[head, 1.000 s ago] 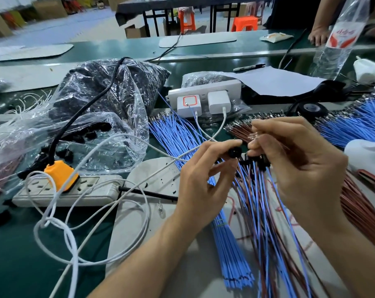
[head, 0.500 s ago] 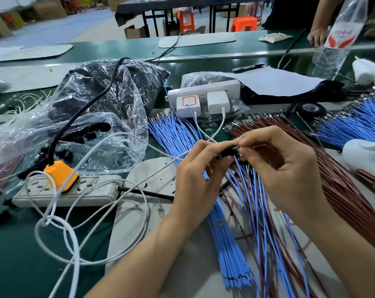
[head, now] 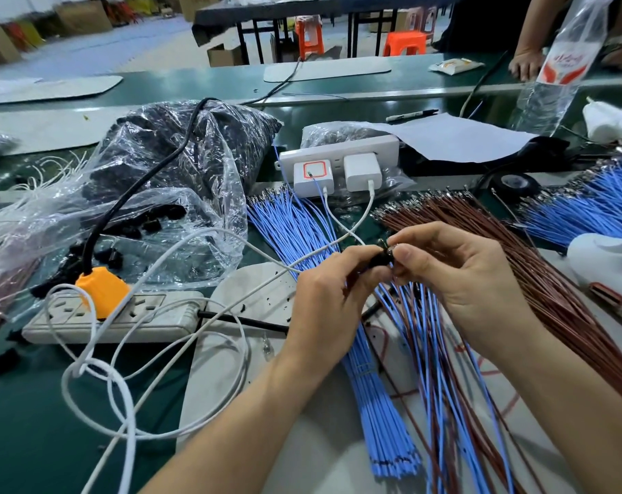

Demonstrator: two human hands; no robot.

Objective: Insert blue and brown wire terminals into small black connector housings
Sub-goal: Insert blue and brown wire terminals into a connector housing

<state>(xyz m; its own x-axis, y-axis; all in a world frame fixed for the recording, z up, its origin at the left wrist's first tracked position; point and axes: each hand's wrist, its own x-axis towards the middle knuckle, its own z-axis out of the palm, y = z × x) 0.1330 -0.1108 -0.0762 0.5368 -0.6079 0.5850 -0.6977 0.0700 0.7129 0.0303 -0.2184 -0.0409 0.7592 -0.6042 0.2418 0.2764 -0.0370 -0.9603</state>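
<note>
My left hand [head: 329, 297] pinches a small black connector housing [head: 380, 260] between thumb and forefinger. My right hand [head: 459, 272] meets it from the right, its fingertips pinching at the housing's end, where a metal terminal glints. A bunch of blue and brown wires [head: 430, 333] hangs down from under both hands. A loose bundle of blue wires [head: 302, 226] lies on the table to the left. A fan of brown wires [head: 487, 222] lies behind and to the right of my right hand. More black housings [head: 149, 219] sit inside a clear plastic bag.
A white power strip [head: 113, 315] with an orange plug [head: 101, 287] and looping white cables [head: 99, 379] lies at the left. A second strip with chargers [head: 338, 165] stands behind. More blue wires [head: 587, 208], a tape roll [head: 514, 183] and a bottle [head: 559, 65] are at the right.
Both hands have drawn together and shifted slightly left and down. The right fingertips now close on the housing held by the left hand, where a gap separated them a second ago.
</note>
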